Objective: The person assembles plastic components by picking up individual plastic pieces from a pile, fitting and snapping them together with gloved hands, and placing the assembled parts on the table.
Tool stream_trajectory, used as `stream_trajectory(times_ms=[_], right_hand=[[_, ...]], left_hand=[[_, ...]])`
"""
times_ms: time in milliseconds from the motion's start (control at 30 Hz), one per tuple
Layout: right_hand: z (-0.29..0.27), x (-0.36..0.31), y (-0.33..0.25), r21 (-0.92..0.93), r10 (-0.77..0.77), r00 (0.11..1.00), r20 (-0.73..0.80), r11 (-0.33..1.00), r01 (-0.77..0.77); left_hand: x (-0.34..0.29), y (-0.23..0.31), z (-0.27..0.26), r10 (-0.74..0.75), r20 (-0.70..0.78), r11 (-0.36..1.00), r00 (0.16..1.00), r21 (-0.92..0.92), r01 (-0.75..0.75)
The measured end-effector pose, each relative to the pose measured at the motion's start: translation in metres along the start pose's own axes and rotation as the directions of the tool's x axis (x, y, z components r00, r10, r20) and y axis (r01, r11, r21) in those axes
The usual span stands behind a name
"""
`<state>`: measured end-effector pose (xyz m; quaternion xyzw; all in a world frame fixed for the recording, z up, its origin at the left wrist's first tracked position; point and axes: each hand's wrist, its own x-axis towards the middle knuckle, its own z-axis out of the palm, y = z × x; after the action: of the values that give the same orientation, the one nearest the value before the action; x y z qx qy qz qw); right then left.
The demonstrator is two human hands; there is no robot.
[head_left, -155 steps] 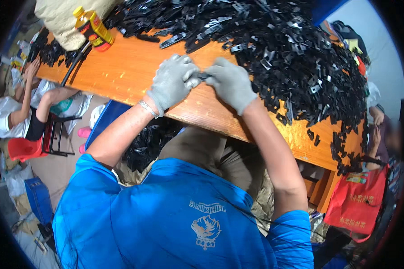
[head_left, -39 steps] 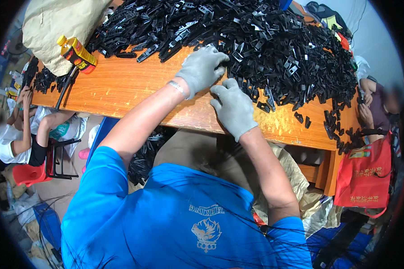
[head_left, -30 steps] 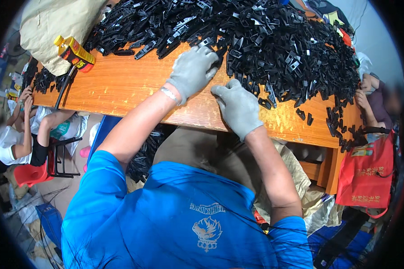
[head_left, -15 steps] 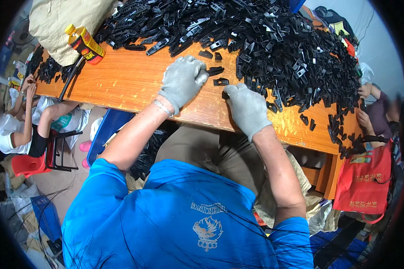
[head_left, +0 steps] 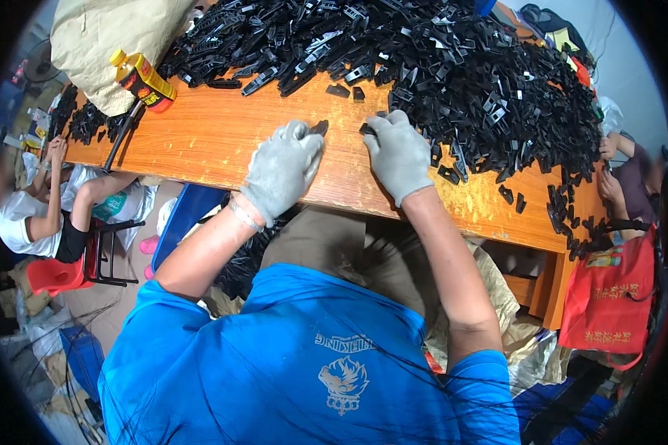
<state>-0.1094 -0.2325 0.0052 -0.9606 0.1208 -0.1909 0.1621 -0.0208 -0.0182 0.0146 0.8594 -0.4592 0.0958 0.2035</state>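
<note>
Plainly, nearest to us is the blue shirt [head_left: 230, 363], its chest carrying pale lettering above a crowned, flame-like emblem, both upside down from where we look. Both forearms reach away from it over the near edge of the orange-brown table [head_left: 208, 137], elbows spread wide, with a pale band [head_left: 243, 215] around the left wrist. Near the right end of the table we see a red bag [head_left: 585, 311] with gold characters, which also stand upside down.

Farther in, we find the gloved left hand [head_left: 283, 167] above the tabletop, its fingers curled in and the thumb side turned right; it grips a small black piece [head_left: 319, 127] that pokes out past the fingertips. Level with it and apart, the gloved right hand [head_left: 399, 154] leans left, fingers bent and nearly closed, pinching a second black piece [head_left: 367, 129] at its left side. The two held pieces face each other across bare wood.

Just beyond the hands we see two loose black pieces [head_left: 338, 90] lying on the table. To the far left a yellow-capped bottle [head_left: 145, 81] leans, wearing a dark, red and yellow printed label. Farthest, we see a great heap of black parts [head_left: 460, 81] spreading from the middle to the right.
</note>
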Motion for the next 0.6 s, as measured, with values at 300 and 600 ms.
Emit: stream_trajectory(times_ms=[300,600], right_hand=[[0.004,-0.025,0.001,0.142,0.010,0.996,-0.087,0.990,0.002],[0.007,-0.024,0.004,0.103,-0.036,0.991,-0.132,0.993,0.050]], left_hand=[[0.018,0.010,-0.023,0.019,0.110,1.000,0.994,0.014,-0.021],[0.028,-0.018,-0.024,0.165,0.207,0.957,0.964,0.203,-0.207]])
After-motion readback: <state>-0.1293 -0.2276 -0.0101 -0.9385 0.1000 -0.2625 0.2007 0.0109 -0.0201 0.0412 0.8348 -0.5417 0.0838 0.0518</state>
